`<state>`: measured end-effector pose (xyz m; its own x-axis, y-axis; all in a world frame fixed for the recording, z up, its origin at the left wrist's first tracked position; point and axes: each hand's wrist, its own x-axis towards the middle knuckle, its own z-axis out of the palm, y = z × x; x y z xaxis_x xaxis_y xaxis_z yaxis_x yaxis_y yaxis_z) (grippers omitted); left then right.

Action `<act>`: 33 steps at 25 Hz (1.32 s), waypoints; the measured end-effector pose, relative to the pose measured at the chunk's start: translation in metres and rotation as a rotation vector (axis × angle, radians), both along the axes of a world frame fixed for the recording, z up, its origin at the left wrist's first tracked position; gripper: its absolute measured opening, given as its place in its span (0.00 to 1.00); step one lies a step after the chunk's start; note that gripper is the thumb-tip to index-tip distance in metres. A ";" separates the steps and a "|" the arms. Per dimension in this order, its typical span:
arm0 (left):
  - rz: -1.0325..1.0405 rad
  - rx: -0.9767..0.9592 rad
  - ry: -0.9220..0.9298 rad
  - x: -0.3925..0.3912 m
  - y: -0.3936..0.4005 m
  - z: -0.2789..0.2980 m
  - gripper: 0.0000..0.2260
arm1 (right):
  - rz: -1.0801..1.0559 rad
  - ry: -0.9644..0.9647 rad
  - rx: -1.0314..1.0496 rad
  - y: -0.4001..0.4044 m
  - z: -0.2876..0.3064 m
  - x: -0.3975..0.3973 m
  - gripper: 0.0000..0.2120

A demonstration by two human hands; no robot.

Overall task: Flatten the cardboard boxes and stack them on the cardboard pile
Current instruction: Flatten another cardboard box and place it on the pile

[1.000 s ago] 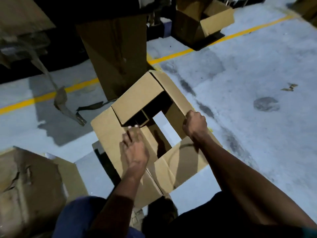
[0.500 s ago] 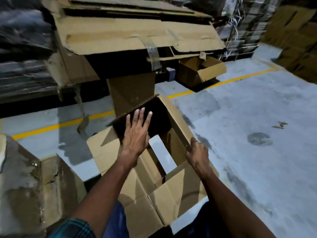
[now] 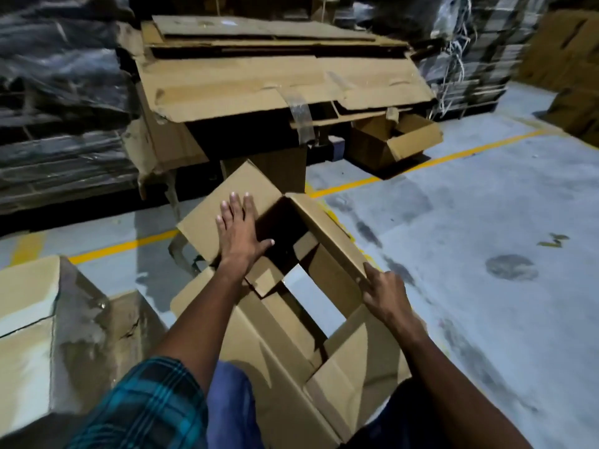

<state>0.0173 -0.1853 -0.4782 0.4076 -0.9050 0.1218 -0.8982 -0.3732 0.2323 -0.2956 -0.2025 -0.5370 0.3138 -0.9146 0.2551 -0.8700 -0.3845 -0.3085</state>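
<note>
Clearly, I was midway through collapsing the open cardboard box (image 3: 291, 306), which sat on the concrete floor (image 3: 486, 222) just in front of my knees, short of the yellow line (image 3: 421, 160) and well short of the cardboard pile (image 3: 275, 82) behind it. My left hand (image 3: 240, 228) lay flat with fingers spread, pressing the far-left panel, clasping nothing. My right hand (image 3: 384, 293) was curled over the top edge of the right-hand wall, gripping it. Both ends looked opened out, since bare floor showed through the middle. To do this well, I judged I should push the left panel away and down while drawing the right wall toward it, letting the box shear along its corner creases. Pressing straight down risked buckling a panel instead. The loose near flaps might catch underneath.
</note>
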 end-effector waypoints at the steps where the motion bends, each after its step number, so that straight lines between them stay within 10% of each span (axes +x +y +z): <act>1: 0.015 -0.013 0.014 0.003 -0.001 -0.002 0.55 | 0.012 0.000 -0.002 0.000 0.000 0.000 0.13; 4: 0.098 -0.093 0.024 0.009 -0.001 -0.007 0.53 | 0.051 0.007 -0.025 -0.001 0.001 0.001 0.14; 9: 0.099 -0.118 0.029 0.015 0.003 -0.007 0.15 | 0.082 0.039 0.003 0.000 0.003 0.008 0.14; 15: 0.050 0.002 0.120 0.033 0.010 -0.021 0.13 | -0.025 0.173 0.069 0.003 0.003 0.017 0.12; 19: -0.130 -0.015 0.139 0.019 0.012 -0.011 0.07 | -0.207 0.223 0.155 -0.001 0.001 0.044 0.33; 33: -0.437 -0.270 -0.376 -0.093 0.011 -0.037 0.34 | -0.421 -0.068 0.226 -0.020 0.005 0.026 0.15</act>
